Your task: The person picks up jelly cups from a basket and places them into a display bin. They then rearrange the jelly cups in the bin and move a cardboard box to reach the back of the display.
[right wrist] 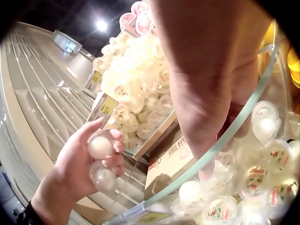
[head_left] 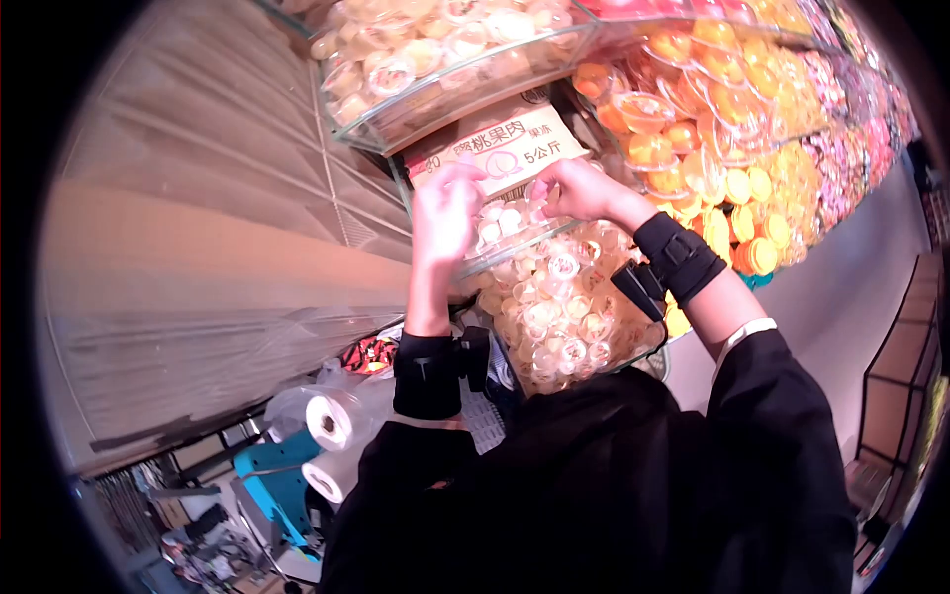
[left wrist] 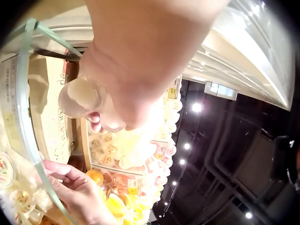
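My left hand [right wrist: 77,159] grips two clear cups of white jelly, an upper jelly cup [right wrist: 100,146] and a lower jelly cup [right wrist: 104,178], beside the cardboard box. In the left wrist view a rounded jelly cup [left wrist: 80,97] shows at its fingers. My right hand [head_left: 584,190] reaches down inside the glass-edged bin, thumb and fingers bent in among loose jelly cups [head_left: 510,218]. Its fingertips overlap a translucent cup in the right wrist view; I cannot tell whether they pinch it. The cardboard box [head_left: 492,158], with handwritten Chinese characters and a peach drawing, lies just beyond both hands.
A glass rim [right wrist: 234,129] runs between the right wrist camera and the bin. More pale jelly cups [head_left: 564,307] fill the nearer bin, others the upper bin [head_left: 435,49]. Orange jelly cups [head_left: 683,109] lie to the right. Plastic bag rolls [head_left: 329,421] stand lower left.
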A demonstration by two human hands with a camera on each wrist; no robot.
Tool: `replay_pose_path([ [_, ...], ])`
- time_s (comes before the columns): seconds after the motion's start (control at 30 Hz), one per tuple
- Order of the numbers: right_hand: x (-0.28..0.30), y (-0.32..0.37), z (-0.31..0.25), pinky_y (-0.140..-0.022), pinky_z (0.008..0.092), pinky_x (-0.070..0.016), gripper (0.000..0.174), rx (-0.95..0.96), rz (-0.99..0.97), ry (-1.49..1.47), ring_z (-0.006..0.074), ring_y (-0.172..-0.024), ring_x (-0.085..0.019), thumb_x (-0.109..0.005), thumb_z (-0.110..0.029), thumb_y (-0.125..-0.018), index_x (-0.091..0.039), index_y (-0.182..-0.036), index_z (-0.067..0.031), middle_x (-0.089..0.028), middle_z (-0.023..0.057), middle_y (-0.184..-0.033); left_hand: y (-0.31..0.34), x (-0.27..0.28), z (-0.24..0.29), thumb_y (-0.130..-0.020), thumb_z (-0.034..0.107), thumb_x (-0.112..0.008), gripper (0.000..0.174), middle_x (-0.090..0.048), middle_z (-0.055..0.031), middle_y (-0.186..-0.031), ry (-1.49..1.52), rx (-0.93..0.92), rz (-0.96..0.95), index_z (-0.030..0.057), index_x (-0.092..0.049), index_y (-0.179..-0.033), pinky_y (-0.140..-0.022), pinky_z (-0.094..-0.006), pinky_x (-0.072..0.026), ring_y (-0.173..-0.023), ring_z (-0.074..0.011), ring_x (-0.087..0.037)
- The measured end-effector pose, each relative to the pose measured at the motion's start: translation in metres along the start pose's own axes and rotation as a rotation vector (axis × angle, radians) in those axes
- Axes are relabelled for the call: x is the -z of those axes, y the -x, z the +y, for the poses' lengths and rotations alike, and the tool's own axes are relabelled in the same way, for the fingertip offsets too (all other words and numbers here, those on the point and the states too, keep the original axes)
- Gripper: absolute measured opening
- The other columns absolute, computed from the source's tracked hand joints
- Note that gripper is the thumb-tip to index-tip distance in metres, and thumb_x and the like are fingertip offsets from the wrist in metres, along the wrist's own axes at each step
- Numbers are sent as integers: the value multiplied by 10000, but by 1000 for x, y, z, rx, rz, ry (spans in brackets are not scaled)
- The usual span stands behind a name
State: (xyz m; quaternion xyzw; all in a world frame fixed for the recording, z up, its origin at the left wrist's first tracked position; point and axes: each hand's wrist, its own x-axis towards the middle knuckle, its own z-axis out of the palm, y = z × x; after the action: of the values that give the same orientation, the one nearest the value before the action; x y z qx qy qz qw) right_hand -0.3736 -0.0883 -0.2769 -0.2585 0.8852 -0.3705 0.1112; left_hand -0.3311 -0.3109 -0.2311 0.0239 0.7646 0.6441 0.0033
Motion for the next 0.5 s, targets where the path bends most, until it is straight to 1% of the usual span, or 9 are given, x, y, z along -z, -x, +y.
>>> replay_pose_path([
  [0.03,-2,0,2,-773,337,-528,289,10,-1,-20,234,-850,-671,-813,-164,-658,-708,-907,-62,-694,111,-856,-3,4,7,-936,195,-387,307,-557,-40,-680,-16,21,57,3,-622,-890,-532,-269,-401,-571,-119,-497],
  [0.1,-7,1,6,-778,335,-529,280,10,14,-42,228,-853,-671,-812,-164,-663,-709,-900,-55,-697,104,-860,-7,9,5,-978,322,-362,389,-557,-23,-713,138,41,70,41,-610,-873,-530,-236,-396,-565,-104,-479],
  [0.23,-8,3,7,-796,331,-529,287,29,38,-78,223,-874,-673,-808,-156,-668,-707,-910,-40,-702,103,-887,-11,0,-6,-947,257,-408,292,-564,-50,-715,-72,94,107,7,-559,-954,-526,-255,-404,-551,-118,-473],
  [0.27,-8,3,8,-796,330,-528,286,39,47,-59,225,-877,-673,-806,-154,-669,-707,-913,-40,-702,103,-888,-18,6,-34,-908,259,-543,274,-587,-66,-736,-233,64,186,-5,-536,-981,-543,-260,-428,-574,-120,-507],
  [0.3,-9,4,8,-795,329,-528,286,49,55,-40,226,-879,-673,-805,-151,-671,-708,-915,-40,-702,103,-889,-17,7,-34,-908,259,-543,274,-587,-66,-736,-239,63,182,-5,-536,-981,-543,-260,-428,-574,-120,-507],
  [0.37,-9,4,7,-796,329,-528,283,27,50,-40,228,-880,-673,-804,-148,-673,-708,-917,-40,-702,104,-891,-12,9,-34,-823,280,-694,380,-612,-82,-761,-527,103,45,-28,-551,-993,-583,-272,-467,-618,-135,-565],
  [0.4,-9,4,7,-796,330,-527,281,6,43,-33,230,-882,-673,-802,-145,-675,-708,-919,-40,-703,105,-893,-10,5,-26,-722,288,-802,475,-630,-98,-786,-690,121,56,-29,-582,-1000,-658,-305,-502,-693,-168,-612],
  [0.43,-9,4,9,-796,330,-527,281,5,45,-36,230,-882,-673,-802,-145,-675,-708,-919,-40,-703,105,-893,-8,2,-19,-722,288,-802,475,-630,-98,-786,-693,121,53,-29,-582,-1000,-658,-305,-502,-693,-168,-612],
  [0.5,-10,3,10,-796,331,-527,282,16,40,-51,232,-884,-674,-801,-142,-677,-707,-923,-41,-703,108,-897,-5,-4,-11,-667,320,-825,522,-677,-220,-926,-704,92,-12,8,-607,-1025,-809,-384,-506,-907,-317,-668],
])
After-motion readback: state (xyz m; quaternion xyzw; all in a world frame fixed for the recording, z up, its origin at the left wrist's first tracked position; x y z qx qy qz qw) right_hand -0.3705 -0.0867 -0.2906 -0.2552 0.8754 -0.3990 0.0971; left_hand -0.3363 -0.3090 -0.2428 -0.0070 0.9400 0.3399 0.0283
